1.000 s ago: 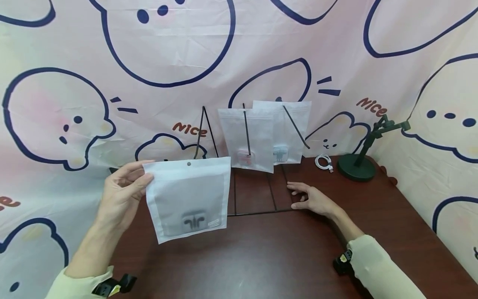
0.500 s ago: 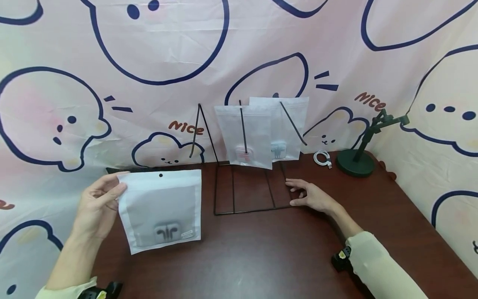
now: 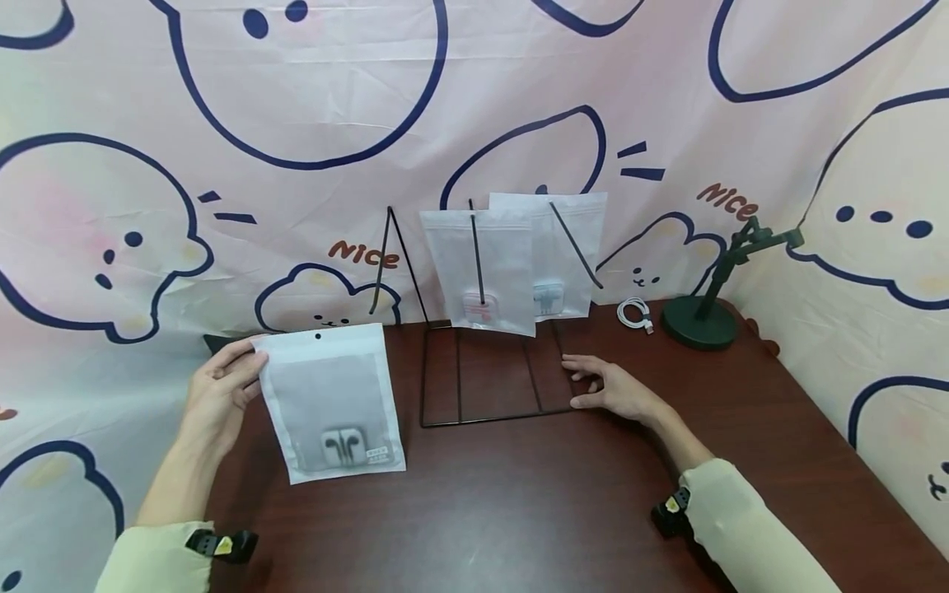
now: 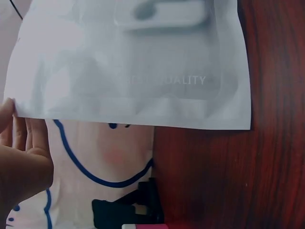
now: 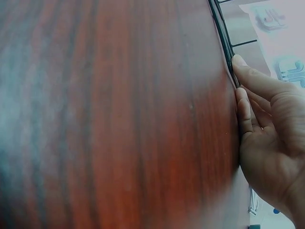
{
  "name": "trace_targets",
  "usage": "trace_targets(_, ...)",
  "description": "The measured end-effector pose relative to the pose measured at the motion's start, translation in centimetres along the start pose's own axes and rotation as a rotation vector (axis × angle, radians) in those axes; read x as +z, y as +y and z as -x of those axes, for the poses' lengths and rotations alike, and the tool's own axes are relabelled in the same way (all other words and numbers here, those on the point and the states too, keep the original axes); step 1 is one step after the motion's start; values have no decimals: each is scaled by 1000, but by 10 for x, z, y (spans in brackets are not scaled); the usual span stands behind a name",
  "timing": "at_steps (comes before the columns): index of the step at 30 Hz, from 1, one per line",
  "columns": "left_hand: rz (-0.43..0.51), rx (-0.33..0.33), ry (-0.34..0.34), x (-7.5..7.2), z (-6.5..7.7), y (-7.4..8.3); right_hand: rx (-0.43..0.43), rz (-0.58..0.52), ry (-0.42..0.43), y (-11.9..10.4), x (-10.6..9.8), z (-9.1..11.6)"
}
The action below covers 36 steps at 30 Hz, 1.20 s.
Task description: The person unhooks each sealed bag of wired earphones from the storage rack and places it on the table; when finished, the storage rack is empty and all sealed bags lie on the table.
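Note:
My left hand [image 3: 222, 387] pinches the upper left corner of a white zip pouch [image 3: 326, 387] above the table. A hang hole sits in its top edge, and wired earphones [image 3: 343, 446] show through its lower part. "QUALITY" is legible on the pouch [image 4: 95, 71] in the left wrist view. At the back stands a black wire display rack [image 3: 489, 420] with two similar pouches on its hooks, the front one [image 3: 511, 263] overlapping the other [image 3: 578, 247]. The rack's left prong carries nothing. My right hand [image 3: 619, 391] grips the base wire at its front right corner, between thumb and fingers.
Right of the rack, a coiled white USB cable [image 3: 634, 315] lies beside a dark green stand [image 3: 699, 325] with a jointed arm. A cartoon-print curtain [image 3: 311, 91] hangs behind the brown wooden table [image 3: 474, 519].
The left hand has carried the pouch leftward away from the rack's left prong, then slightly back right, turning it so the earphones show more clearly. My right hand stays at the rack corner.

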<state>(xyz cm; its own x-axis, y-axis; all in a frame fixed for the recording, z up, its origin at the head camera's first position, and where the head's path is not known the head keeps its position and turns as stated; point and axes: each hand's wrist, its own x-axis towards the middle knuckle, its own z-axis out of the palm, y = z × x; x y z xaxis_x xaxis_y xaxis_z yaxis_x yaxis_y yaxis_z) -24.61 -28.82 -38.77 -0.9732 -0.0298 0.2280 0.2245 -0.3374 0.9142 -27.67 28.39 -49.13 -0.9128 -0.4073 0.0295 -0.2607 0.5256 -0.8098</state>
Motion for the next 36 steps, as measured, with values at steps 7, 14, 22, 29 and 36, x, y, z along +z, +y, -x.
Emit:
trace_targets(7, -138, -110, 84, -3, -19, -15, 3, 16, -3, -3, 1, -1)
trace_targets(14, -199, -206, 92, -10, -33, -32, 12, 9, 1, -5, 1, -1)
trace_targets(22, -247, -302, 135, -8, -47, -52, 12, 14, -3, -5, 0, 1)
trace_targets(29, -270, -372, 218, -7, -57, -81, 21, 6, 0, -5, 0, 2)
trace_targets(36, -373, -444, 243, -5, -58, -98, 18, 8, 0, -4, 1, 2)
